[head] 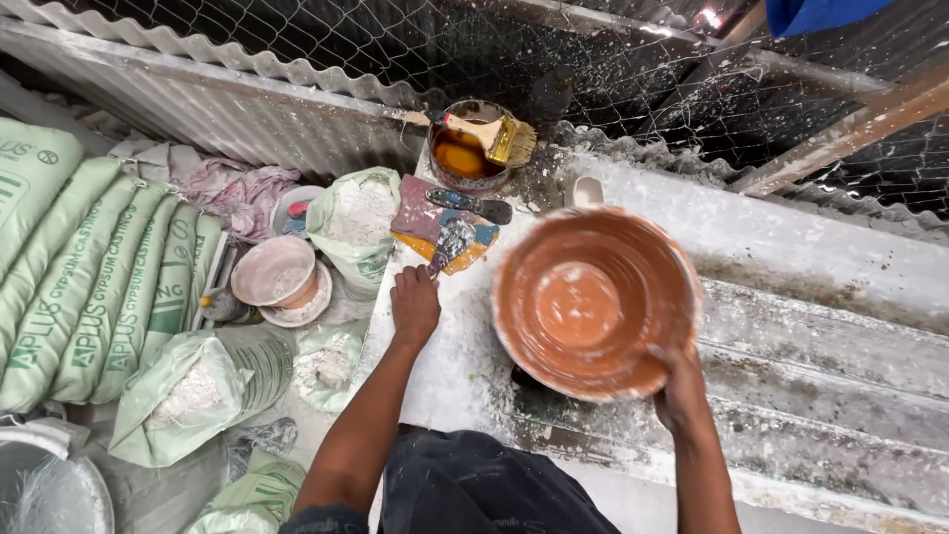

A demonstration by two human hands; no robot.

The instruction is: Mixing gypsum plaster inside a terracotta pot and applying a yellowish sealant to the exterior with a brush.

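Right hand [680,388]: grip closed on the near rim of the orange bowl [591,302], holding it tilted over the desk [791,297].
Left hand [414,305]: fingers curled around the handle of a scraper [450,245], its blade lying on coloured cloths.
Left of desk: open sacks of white powder [183,396], a small pink bowl [273,272].
Far edge: tin of brown liquid [465,153] with a brush [494,133] laid across it.

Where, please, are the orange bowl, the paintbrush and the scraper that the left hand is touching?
Orange bowl [583,297]: head view, on its inner bottom.
Paintbrush [509,139]: head view, on the metal band beside its bristles.
Scraper [451,243]: head view, on its plaster-caked blade.
Left hand [414,306]: head view, on its back.
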